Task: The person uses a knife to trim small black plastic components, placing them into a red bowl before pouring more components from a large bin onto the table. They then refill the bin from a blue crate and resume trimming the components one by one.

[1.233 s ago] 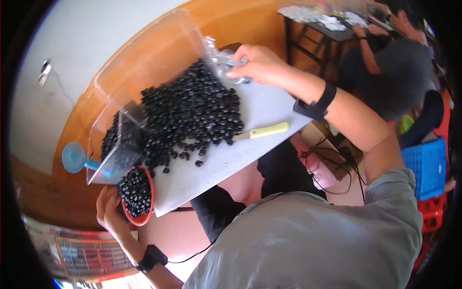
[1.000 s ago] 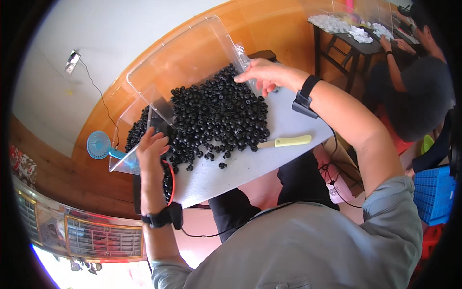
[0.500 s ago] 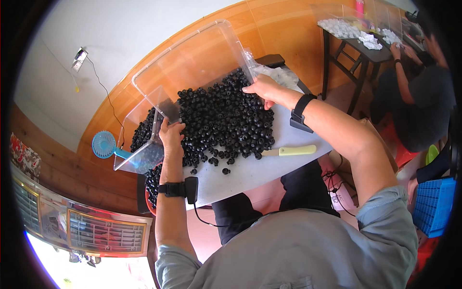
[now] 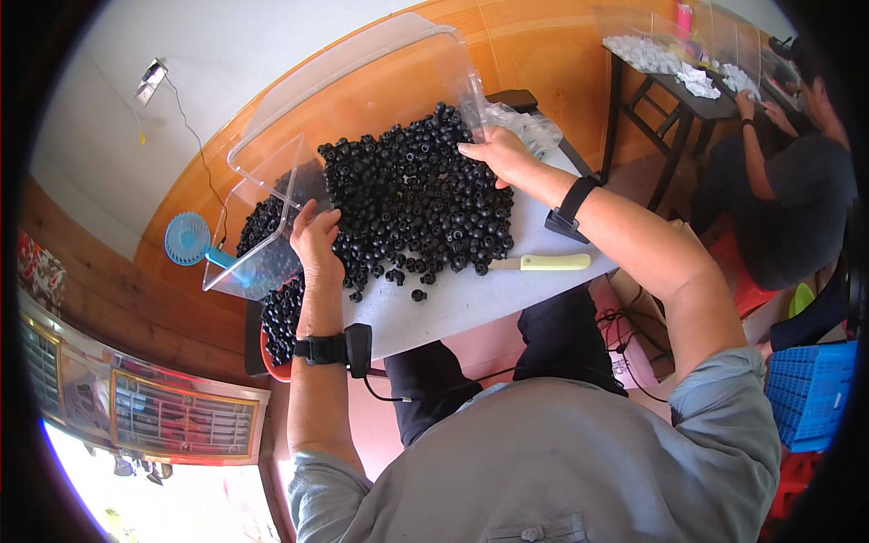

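A large clear plastic bin (image 4: 453,33) stands tipped up on the table, its far side raised toward the wall. A wide heap of small black round parts with holes (image 4: 416,195) lies at its lower side and spreads onto the tabletop. My right hand (image 4: 502,156) grips the bin's right edge, thumb on the near side. My left hand (image 4: 317,240) holds its lower left corner, fingers partly hidden by the plastic. Left of it, a second clear bin (image 4: 237,282) holds more black parts. A knife with a pale green handle (image 4: 554,262) lies in front of the heap.
The grey tabletop (image 4: 398,326) shows along its near edge. A blue fan (image 4: 188,238) is at the left, above a red tub (image 4: 276,366) of black parts. Plastic bags (image 4: 534,131) lie behind my right hand. Another person (image 4: 769,181) works at a dark table (image 4: 683,100).
The clear bin's far rim has risen, tipping the bin further. Both hands have shifted slightly with it, still holding its edges. The view has shifted a little too.
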Available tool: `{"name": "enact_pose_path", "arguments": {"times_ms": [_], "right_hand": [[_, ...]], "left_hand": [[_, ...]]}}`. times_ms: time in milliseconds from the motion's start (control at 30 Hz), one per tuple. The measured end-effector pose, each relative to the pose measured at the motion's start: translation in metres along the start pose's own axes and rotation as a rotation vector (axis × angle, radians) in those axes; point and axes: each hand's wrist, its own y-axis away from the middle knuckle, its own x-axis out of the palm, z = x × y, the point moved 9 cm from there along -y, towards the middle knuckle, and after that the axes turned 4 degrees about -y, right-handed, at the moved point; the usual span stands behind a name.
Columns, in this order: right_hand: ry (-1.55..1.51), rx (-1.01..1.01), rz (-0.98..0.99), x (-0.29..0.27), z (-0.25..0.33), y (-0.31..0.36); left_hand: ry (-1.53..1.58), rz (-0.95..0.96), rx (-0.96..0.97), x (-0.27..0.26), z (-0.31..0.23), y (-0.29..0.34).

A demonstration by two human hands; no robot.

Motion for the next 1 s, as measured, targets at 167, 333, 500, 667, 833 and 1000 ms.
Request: {"name": "enact_pose_path", "arguments": {"times_ms": [167, 333, 500, 667, 833, 1000], "right_hand": [[-0.060, -0.002, -0.021, -0.001, 0.003, 0.011], [-0.107, -0.020, -0.058, -0.001, 0.002, 0.009], [-0.144, -0.043, -0.057, 0.001, 0.006, 0.019], [-0.073, -0.012, -0.029, -0.004, 0.005, 0.019], [-0.030, 0.023, 0.001, 0.000, 0.004, 0.023], [-0.082, -0.007, 0.003, -0.001, 0.006, 0.024]], "left_hand": [[-0.007, -0.016, 0.040, 0.001, 0.002, 0.013], [0.014, -0.076, 0.173, -0.001, 0.004, 0.016], [0.114, -0.125, 0.169, -0.010, 0.010, 0.015], [0.154, -0.218, 0.165, -0.013, 0.008, 0.015], [0.036, -0.255, 0.151, -0.013, 0.007, 0.011], [0.079, -0.264, 0.222, -0.009, 0.006, 0.017]]}}
